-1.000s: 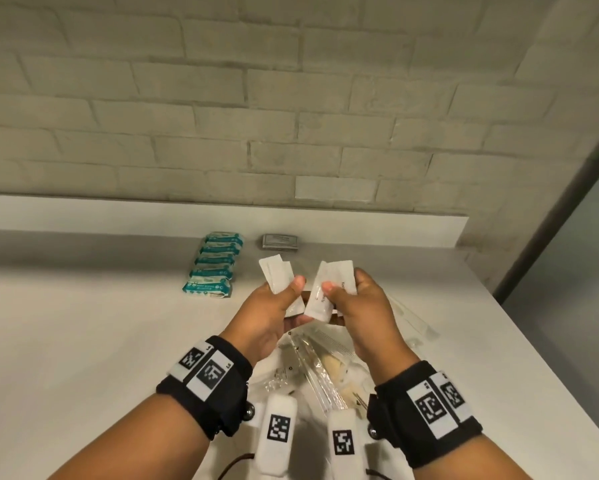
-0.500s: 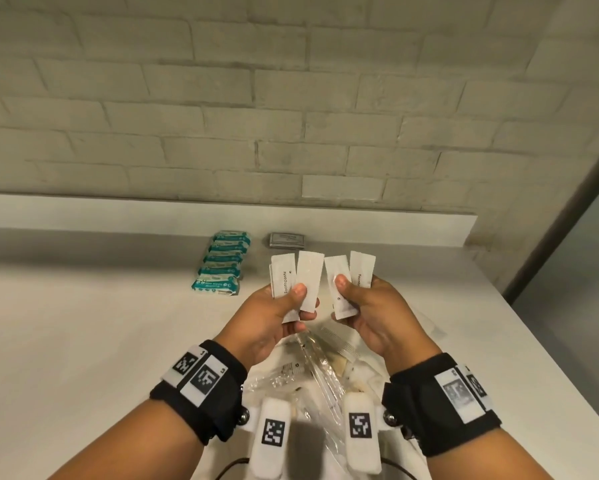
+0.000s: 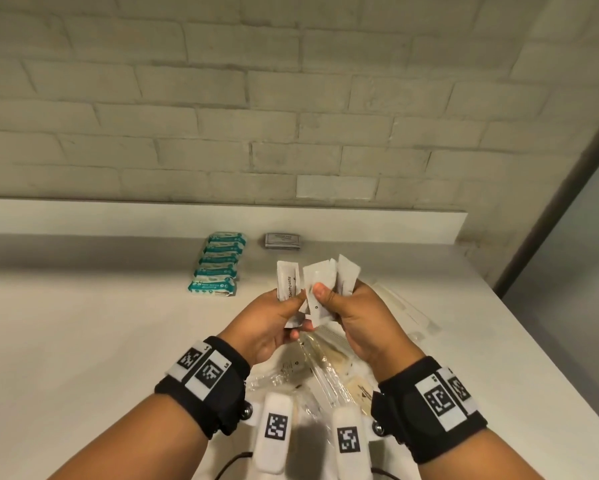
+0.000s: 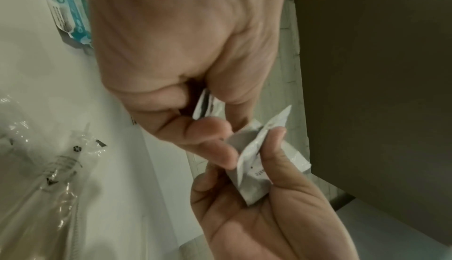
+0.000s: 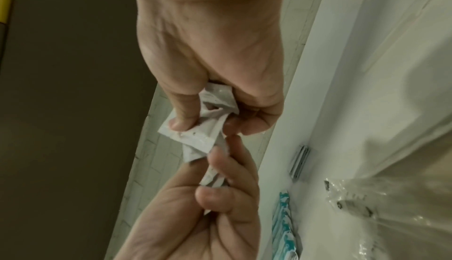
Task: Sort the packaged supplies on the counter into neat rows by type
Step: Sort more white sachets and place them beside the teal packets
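Both hands are raised over the white counter [image 3: 83,341], holding small white toothpaste sachets. My left hand [image 3: 290,303] pinches a sachet printed "Toothpaste" [image 3: 287,280] under its thumb. Touching it, my right hand [image 3: 326,301] grips a bunch of sachets [image 3: 320,277] that fan upward. In the left wrist view the right hand's sachets [image 4: 254,169] meet the left hand's fingertips [image 4: 220,156]. In the right wrist view the crumpled sachets [image 5: 195,138] span both hands.
A row of teal packets [image 3: 218,265] lies at the back left, and a stack of grey packets [image 3: 283,241] sits beside it by the wall ledge. Clear-wrapped items [image 3: 325,365] are piled under my hands. The counter edge [image 3: 533,358] runs along the right.
My hands have closed together. The sachets, fanned apart in two separate pairs half a second ago, now overlap in one bunch between both thumbs.
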